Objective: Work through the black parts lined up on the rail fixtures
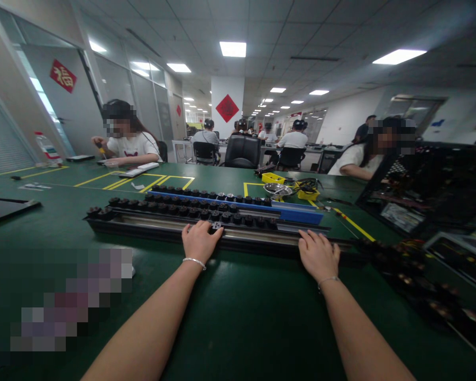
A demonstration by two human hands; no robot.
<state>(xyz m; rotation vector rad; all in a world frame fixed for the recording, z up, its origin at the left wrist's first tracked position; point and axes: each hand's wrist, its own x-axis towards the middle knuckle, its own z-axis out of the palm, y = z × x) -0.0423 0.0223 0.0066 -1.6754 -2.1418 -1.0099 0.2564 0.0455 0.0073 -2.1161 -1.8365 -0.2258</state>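
Observation:
A long black rail [257, 237] with a metallic channel lies crosswise in front of me on the green table. My left hand [200, 242] grips its near edge around the middle, fingers bent over the top and thumb to the right. Beside that thumb is a small silvery piece [217, 225]. Farther right, my right hand [319, 254] holds the same rail, its fingertips over the upper edge. Two small black parts [99, 211] sit at the rail's left end. Behind it, more rails carry rows of black knob-like parts [174, 207]; one rail is blue [301, 215].
A metal bowl [277, 190] and yellow bins [273, 178] stand beyond the rails. At right are an open black case [404, 185] and a dark row of parts [424, 288]. Co-workers sit across the table, at left [133, 145] and right [353, 159]. A bottle [48, 148] stands far left.

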